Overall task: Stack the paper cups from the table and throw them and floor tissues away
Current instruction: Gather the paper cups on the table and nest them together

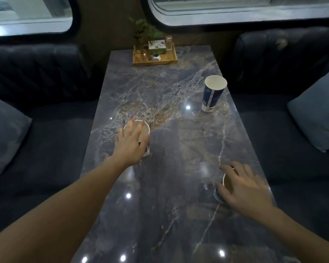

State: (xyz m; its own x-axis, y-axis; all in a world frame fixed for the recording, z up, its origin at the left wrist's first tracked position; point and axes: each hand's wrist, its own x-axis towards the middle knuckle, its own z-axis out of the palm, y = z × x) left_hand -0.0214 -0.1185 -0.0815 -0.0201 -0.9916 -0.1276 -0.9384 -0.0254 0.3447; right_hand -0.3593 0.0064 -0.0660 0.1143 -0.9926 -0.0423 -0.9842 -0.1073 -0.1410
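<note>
Right hand spreads over the near cup, left hand over another; grips unclear. I'd pinch rims gently, sparing the far cup

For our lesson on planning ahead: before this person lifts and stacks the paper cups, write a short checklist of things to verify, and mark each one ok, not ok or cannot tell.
1. Left hand on the left cup: ok, fingers reach over its rim.
2. Right hand on the near cup: ok, fingers cover its mouth.
3. Firm hold on both cups: cannot tell, the hands are blurred.
4. Far cup upright and free to take: ok, it stands alone near the table's right edge.
5. Cups empty: far cup looks empty; the other two cannot tell.
6. Path between the cups: ok, the tray sits at the far end.
</note>
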